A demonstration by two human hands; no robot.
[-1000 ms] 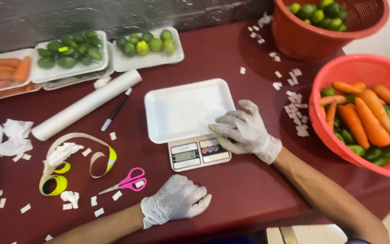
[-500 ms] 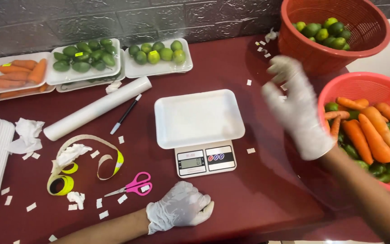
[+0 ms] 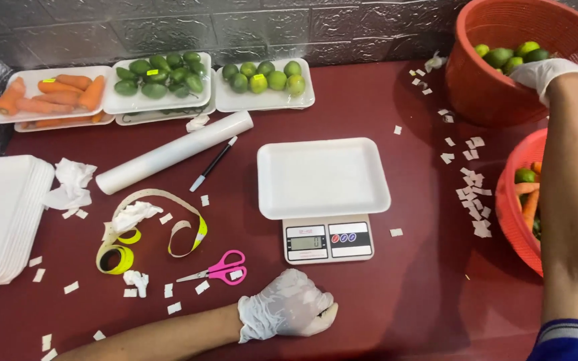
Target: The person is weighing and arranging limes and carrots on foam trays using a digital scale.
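Observation:
My right hand, in a white glove, reaches into the far red basket and rests on the green limes there; what its fingers hold is hidden. My gloved left hand lies loosely curled on the dark red table, just in front of a small kitchen scale. An empty white foam tray sits on the scale. Pink scissors lie to the left of my left hand.
A nearer red basket with carrots and limes stands at the right edge. Along the back wall sit trays of carrots, green peppers and limes. A film roll, pen, tape measure, stacked trays and paper scraps lie around.
My right hand left the tray on the scale, swung up and to the right, and now sits in the far basket among the limes. The left hand stayed put.

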